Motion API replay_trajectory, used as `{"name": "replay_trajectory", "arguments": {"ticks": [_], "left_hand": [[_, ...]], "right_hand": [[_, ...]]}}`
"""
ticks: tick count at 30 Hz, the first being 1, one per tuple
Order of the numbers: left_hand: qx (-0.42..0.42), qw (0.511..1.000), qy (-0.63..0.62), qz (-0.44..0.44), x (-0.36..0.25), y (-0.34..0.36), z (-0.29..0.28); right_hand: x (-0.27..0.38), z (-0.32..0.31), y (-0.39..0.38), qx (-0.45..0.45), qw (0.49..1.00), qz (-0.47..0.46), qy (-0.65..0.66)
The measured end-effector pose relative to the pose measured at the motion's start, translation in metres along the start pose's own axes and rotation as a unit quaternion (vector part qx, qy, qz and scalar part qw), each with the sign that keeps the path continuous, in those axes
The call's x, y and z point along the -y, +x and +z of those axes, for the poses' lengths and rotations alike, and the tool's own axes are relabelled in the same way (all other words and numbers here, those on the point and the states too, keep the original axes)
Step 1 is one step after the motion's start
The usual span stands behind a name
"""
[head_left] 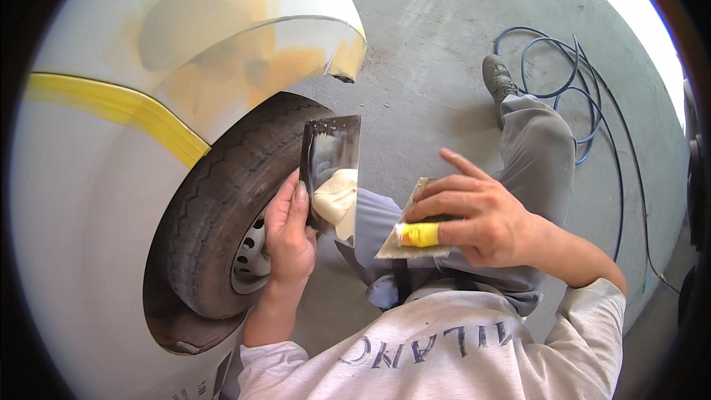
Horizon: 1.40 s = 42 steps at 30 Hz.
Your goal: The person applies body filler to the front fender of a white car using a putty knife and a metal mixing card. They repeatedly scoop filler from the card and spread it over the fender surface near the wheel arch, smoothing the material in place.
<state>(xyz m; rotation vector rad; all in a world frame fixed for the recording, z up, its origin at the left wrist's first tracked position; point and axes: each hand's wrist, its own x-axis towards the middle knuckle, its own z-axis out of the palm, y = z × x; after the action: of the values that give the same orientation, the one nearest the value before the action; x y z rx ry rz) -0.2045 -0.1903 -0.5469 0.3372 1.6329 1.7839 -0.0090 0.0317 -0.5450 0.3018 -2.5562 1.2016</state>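
My left hand (291,235) grips a flat, dark metal plate (341,147) by its left edge, thumb on its face. A thick lump of cream-coloured putty (337,198) sits on the lower half of this plate, and a thin pale smear shows above it. My right hand (485,216) is closed on a putty knife (393,246) with a wide, thin blade, its index finger raised off it. Yellow tape (421,235) wraps one finger of that hand. A small gap separates the knife from the plate.
To the left stands a white vehicle body (89,200) with sanded yellowish and grey patches (189,30) and a yellow strip (111,101). Its tyre (211,185) is close beside my left hand. A blue hose (523,67) lies coiled on the grey floor (437,22) beyond my shoe (498,78).
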Motion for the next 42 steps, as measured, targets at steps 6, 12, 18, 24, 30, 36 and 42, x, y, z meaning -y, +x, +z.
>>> {"name": "replay_trajectory", "arguments": {"ticks": [6, 12, 18, 24, 30, 36, 42], "left_hand": [[-0.077, 0.986, 0.107, -0.099, -0.051, -0.035, -0.106], [-0.022, 0.986, 0.153, -0.066, -0.087, -0.055, -0.16], [0.005, 0.971, 0.188, -0.15, -0.12, -0.048, -0.138], [0.064, 0.922, 0.296, -0.24, -0.133, -0.035, -0.126], [0.075, 0.948, 0.247, -0.186, -0.133, -0.045, -0.148], [0.135, 0.949, 0.201, -0.2, -0.14, -0.042, -0.157], [0.179, 0.952, 0.173, -0.178, -0.135, -0.038, -0.147]], "right_hand": [[-0.05, 0.039, 0.017, -0.45, 0.694, 0.308, 0.47], [-0.057, 0.109, 0.059, -0.545, 0.724, 0.205, 0.37], [-0.07, 0.113, 0.105, -0.535, 0.825, 0.119, 0.136], [-0.105, 0.136, 0.145, -0.528, 0.838, 0.069, 0.123], [-0.096, 0.144, 0.153, -0.53, 0.827, 0.087, 0.166], [-0.101, 0.141, 0.144, -0.563, 0.808, 0.073, 0.159], [-0.096, 0.145, 0.153, -0.548, 0.816, 0.066, 0.171]]}}
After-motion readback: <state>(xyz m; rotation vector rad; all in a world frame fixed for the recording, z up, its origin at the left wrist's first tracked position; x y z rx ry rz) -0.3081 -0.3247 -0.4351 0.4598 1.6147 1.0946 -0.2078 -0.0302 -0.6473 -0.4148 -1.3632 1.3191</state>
